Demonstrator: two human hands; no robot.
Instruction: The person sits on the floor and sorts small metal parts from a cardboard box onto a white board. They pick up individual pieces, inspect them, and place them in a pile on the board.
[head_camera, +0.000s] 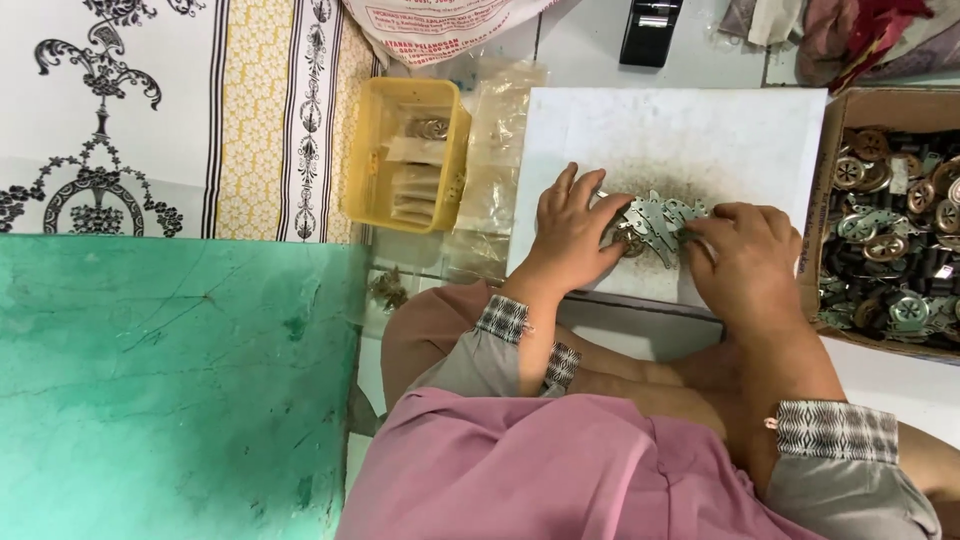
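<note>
Head view: a cluster of flat metal pieces (657, 225) is pressed and gathered on a white board (760, 130) between the left hand (570, 232), fingers spread flat, and the right hand (745, 255), curled over them. Sorting appears underway; a firm pinch would be needed next. A cardboard box of metal parts (895, 230) lies just right, a yellow tray (405, 165) left.

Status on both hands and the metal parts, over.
Left hand flat on the pile of metal parts, fingers spread. Right hand gripping the pile's right edge. Pile sits on white board. Nothing blocking; cardboard box of parts at right.
</note>
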